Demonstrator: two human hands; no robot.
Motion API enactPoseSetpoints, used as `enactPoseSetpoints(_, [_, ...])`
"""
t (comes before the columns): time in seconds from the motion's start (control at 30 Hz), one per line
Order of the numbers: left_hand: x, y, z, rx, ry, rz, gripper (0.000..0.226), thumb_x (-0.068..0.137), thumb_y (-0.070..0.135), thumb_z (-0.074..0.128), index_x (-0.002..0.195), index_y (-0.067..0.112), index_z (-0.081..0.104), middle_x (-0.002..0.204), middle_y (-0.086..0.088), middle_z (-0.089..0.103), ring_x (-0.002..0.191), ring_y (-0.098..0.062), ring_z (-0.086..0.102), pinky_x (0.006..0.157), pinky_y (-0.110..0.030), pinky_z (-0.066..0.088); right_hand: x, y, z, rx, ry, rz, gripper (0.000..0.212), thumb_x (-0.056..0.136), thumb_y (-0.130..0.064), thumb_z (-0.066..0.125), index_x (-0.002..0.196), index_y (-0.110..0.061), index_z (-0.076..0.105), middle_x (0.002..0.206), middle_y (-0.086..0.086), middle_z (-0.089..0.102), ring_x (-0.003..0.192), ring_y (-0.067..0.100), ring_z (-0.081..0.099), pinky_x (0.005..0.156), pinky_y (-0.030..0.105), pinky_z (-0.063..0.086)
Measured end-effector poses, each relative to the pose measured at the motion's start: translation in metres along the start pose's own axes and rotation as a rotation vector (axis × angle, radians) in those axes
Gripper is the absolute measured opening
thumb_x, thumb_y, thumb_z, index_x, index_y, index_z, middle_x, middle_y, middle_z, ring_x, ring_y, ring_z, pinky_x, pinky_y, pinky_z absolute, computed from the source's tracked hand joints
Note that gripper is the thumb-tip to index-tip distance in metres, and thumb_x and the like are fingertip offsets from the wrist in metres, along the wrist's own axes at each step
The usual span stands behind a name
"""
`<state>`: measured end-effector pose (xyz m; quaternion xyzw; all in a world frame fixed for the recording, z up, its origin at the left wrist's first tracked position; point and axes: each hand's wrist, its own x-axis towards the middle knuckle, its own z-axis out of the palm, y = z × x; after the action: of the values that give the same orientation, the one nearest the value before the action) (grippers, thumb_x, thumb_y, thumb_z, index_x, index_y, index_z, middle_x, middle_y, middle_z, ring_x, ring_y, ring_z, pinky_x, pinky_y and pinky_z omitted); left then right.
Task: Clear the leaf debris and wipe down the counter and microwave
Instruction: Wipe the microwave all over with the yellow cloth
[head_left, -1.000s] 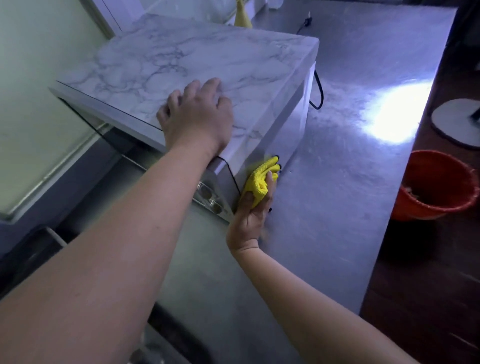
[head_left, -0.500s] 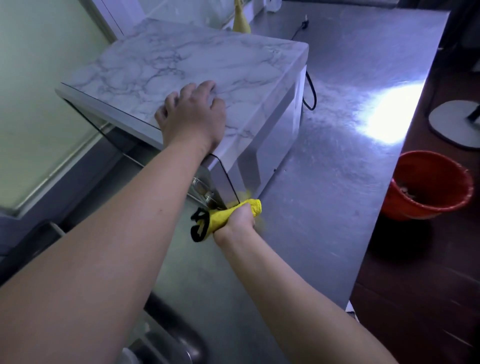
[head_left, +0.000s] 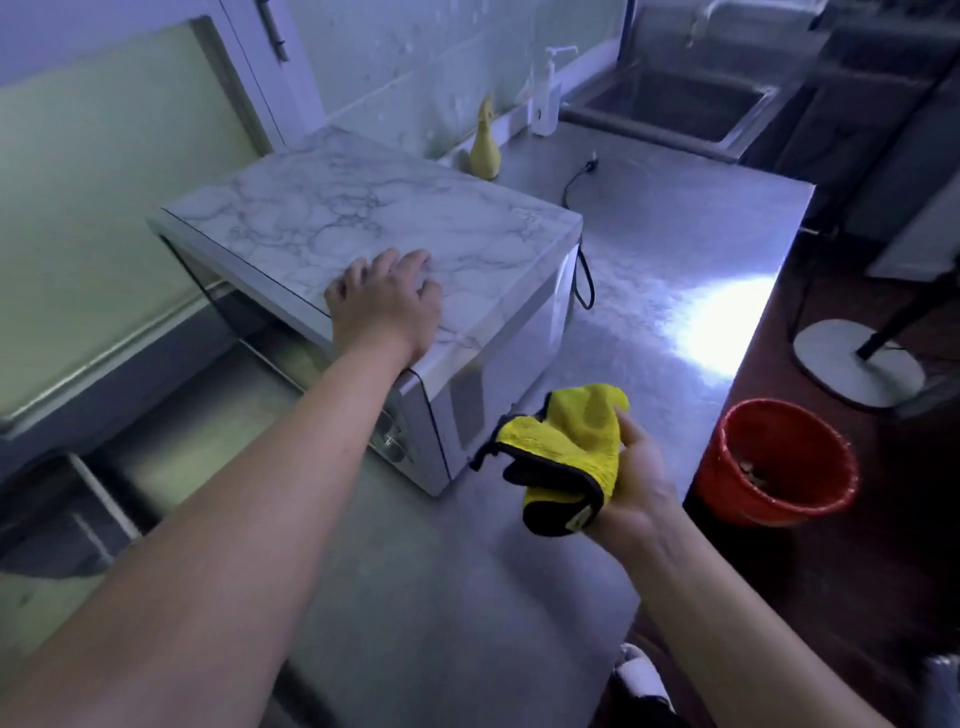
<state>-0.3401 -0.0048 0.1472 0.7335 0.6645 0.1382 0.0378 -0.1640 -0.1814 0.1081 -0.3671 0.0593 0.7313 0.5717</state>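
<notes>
1. This looks like the side-wipe step on the microwave (head_left: 374, 208). The cloth (head_left: 566, 457) is bunched up, so I'd refold it to a clean face before going in.
2. The left hand (head_left: 387, 301) lies palm-down on the marble top near the front right corner, fingers loose, gripping nothing. It's a good brace, so lean on it so the box can't skate on the steel counter (head_left: 675, 249).
3. The right hand (head_left: 631, 478) is palm-up over the counter, just off the microwave's side, fingers curled round the cloth.
4. Wipe top to bottom, and mind the black cord (head_left: 584, 280) hanging at the back corner.
5. The microwave sits on the counter by the wall. It has a marble-pattern top and a shiny metal side, and I can't spot any leaf bits on it.
6. The cloth is yellow and fluffy with black trim.
7. A red bucket (head_left: 737, 499) with scraps inside stands on the floor just past the counter edge, handy for shaking the cloth out.
</notes>
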Motion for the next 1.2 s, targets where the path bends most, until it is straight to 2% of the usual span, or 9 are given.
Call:
enactPoseSetpoints(0.13, [0.0,-0.001,0.001,0.01,-0.012,-0.011,0.049,0.097,0.046,0.03,0.144,0.041,0.04,0.158,0.007,0.034,0.142,-0.024,0.027,0.115,-0.048,0.018,0.011,-0.048,0.002,-0.13,0.089,-0.199,0.048,0.102,-0.05,0.04,0.104,-0.01,0.066,0.085,0.013,0.071,0.076,0.031,0.072,0.071,0.043,0.057])
enactPoseSetpoints(0.3, [-0.001,-0.002,0.004,0.013,-0.024,-0.065,0.047,0.099,0.046,0.033,0.146,0.047,0.037,0.161,0.01,0.029,0.147,-0.021,0.02,0.119,-0.044,0.012,0.077,-0.083,0.051,-0.412,0.139,-0.622,0.039,0.103,-0.047,0.044,0.142,-0.041,0.044,0.116,-0.002,0.062,0.104,0.022,0.063,0.086,0.04,0.052])
enactPoseSetpoints(0.43, [-0.006,0.0,0.001,0.03,-0.02,-0.082,0.048,0.099,0.046,0.034,0.147,0.046,0.038,0.16,0.011,0.03,0.148,-0.019,0.021,0.12,-0.042,0.013,0.138,-0.082,0.076,-0.732,0.056,-0.957,0.059,0.104,-0.026,0.048,0.158,-0.027,0.022,0.162,-0.004,0.026,0.147,0.01,0.027,0.122,0.036,0.023])
enactPoseSetpoints(0.63, [-0.008,0.005,-0.005,0.018,-0.018,-0.114,0.054,0.092,0.05,0.034,0.144,0.043,0.045,0.157,0.012,0.036,0.146,-0.017,0.028,0.121,-0.042,0.018,0.201,-0.067,0.041,-0.794,0.021,-1.113,0.06,0.101,-0.039,0.041,0.156,-0.026,0.019,0.158,-0.019,0.016,0.151,0.011,0.018,0.123,0.035,0.015])
enactPoseSetpoints(0.8, [-0.009,0.014,-0.009,0.008,-0.001,-0.115,0.051,0.093,0.045,0.04,0.143,0.034,0.051,0.154,0.006,0.043,0.144,-0.019,0.033,0.12,-0.043,0.022,0.225,-0.065,0.0,-0.71,0.04,-0.765,0.06,0.102,-0.032,0.036,0.157,-0.016,0.018,0.166,-0.001,0.014,0.152,0.009,0.014,0.118,0.012,0.012])
enactPoseSetpoints(0.9, [-0.008,0.019,-0.011,-0.037,0.019,-0.132,0.052,0.092,0.038,0.044,0.141,0.025,0.055,0.15,-0.001,0.048,0.141,-0.022,0.039,0.119,-0.037,0.024,0.227,-0.063,-0.009,-0.721,0.071,-0.649,0.056,0.107,-0.023,0.036,0.159,-0.018,0.015,0.165,-0.006,0.011,0.144,-0.006,0.014,0.106,-0.002,0.011])
enactPoseSetpoints(0.97, [-0.008,0.021,-0.012,-0.045,0.018,-0.146,0.053,0.091,0.035,0.045,0.14,0.02,0.056,0.149,-0.005,0.05,0.139,-0.025,0.041,0.119,-0.037,0.025,0.229,-0.065,-0.01,-0.713,0.127,-0.544,0.055,0.108,-0.03,0.034,0.159,-0.026,0.013,0.164,-0.011,0.011,0.143,-0.005,0.015,0.111,0.005,0.01])
enactPoseSetpoints(1.03, [-0.008,0.024,-0.013,-0.026,0.013,-0.148,0.053,0.091,0.033,0.045,0.14,0.017,0.056,0.149,-0.007,0.05,0.139,-0.027,0.041,0.118,-0.038,0.026,0.232,-0.072,-0.011,-0.684,0.189,-0.366,0.056,0.107,-0.037,0.033,0.159,-0.032,0.012,0.165,-0.01,0.015,0.148,0.008,0.02,0.121,0.027,0.015])
enactPoseSetpoints(1.2, [-0.011,0.025,-0.008,-0.014,0.087,-0.225,0.042,0.099,0.021,0.047,0.14,0.018,0.056,0.149,-0.006,0.049,0.139,-0.024,0.04,0.117,-0.033,0.026,0.245,-0.126,-0.027,-0.436,0.197,0.192,0.044,0.104,-0.045,0.044,0.14,-0.019,0.046,0.13,0.008,0.055,0.125,0.031,0.054,0.105,0.05,0.042])
